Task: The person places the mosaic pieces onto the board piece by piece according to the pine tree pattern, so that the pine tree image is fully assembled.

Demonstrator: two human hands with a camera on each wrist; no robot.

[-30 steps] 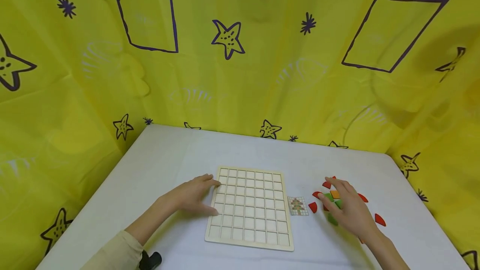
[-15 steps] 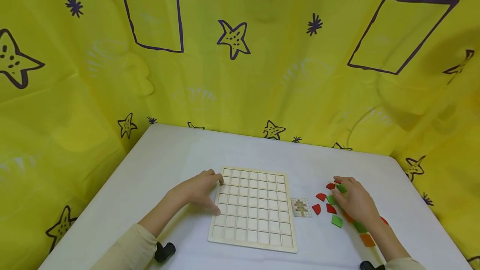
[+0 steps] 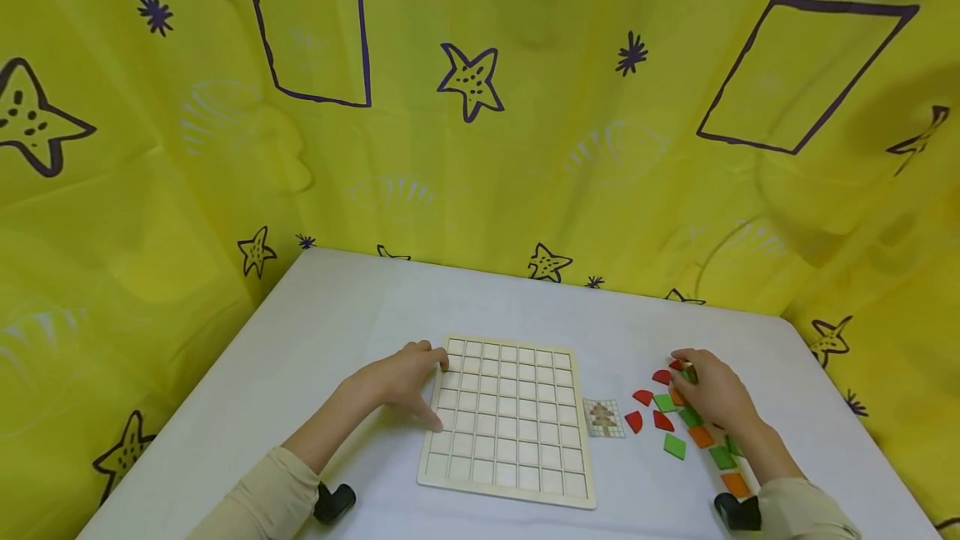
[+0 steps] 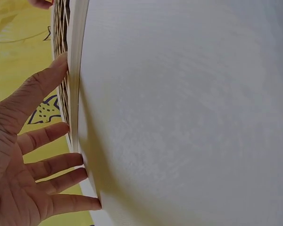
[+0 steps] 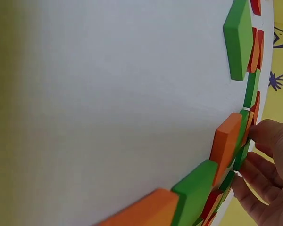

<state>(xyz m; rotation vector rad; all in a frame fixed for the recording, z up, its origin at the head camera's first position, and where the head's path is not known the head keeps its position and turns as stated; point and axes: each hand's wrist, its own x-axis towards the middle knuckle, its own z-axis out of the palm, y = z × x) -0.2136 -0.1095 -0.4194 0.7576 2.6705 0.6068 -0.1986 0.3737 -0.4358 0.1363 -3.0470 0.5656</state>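
My left hand (image 3: 401, 382) is at the left edge of a pale wooden grid board (image 3: 495, 496); in the left wrist view its thumb touches the board's rim (image 4: 75, 84) and the other fingers are spread and straight. My right hand (image 3: 716, 394) is over the far end of a group of coloured tiles. Its thumb and fingers close around a green tile (image 5: 242, 157), and a red quarter-round tile (image 3: 677, 365) lies right by the fingertips. Loose green tiles (image 3: 674, 446), orange square tiles (image 3: 736, 485) and red quarter-round tiles (image 3: 633, 422) lie around and below this hand.
A small card with a gridded tree picture (image 3: 602, 418) lies between the board and the tiles. The white table (image 3: 375, 298) meets a yellow curtain (image 3: 525, 173) with drawn stars behind. Both wrists wear black devices (image 3: 333, 503).
The right hand shifts right and back over the tiles, then its thumb and fingers close on a green one; more tiles come into sight below it. The left hand stays at the board's edge.
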